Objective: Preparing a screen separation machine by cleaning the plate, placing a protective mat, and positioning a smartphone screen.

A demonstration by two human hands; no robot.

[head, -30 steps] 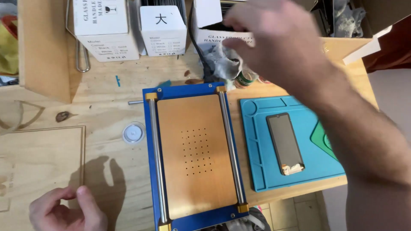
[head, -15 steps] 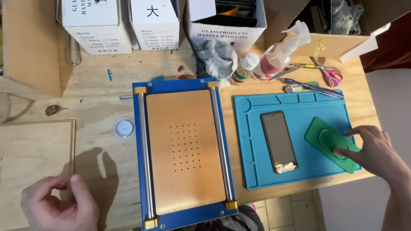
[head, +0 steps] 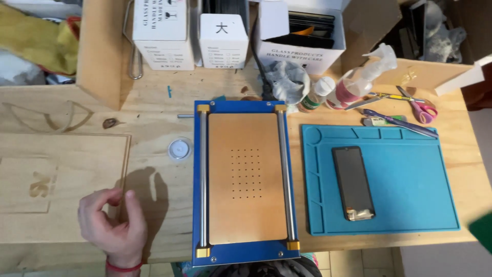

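My left hand (head: 110, 225) rests on the wooden bench at the lower left, fingers loosely curled and apart, with nothing in it. A red band circles its wrist. To its right stands a blue-framed machine (head: 245, 253) with an orange perforated plate (head: 246, 179) and two metal rails. A dark phone screen (head: 353, 182) lies on a blue work mat (head: 410, 179) to the right. My right hand is out of view; only a corner of a green object (head: 483, 231) shows at the right edge.
White cardboard boxes (head: 164, 33) line the back. Beside them are a crumpled cloth (head: 287, 82), small bottles (head: 315, 95), a spray bottle (head: 359, 82), scissors (head: 417, 107) and tweezers (head: 397, 120). A small round clear lid (head: 179, 149) lies left of the machine.
My right hand moved from the back of the bench to the green object on the mat, lifted it off and left the view to the right. My left hand barely moved.
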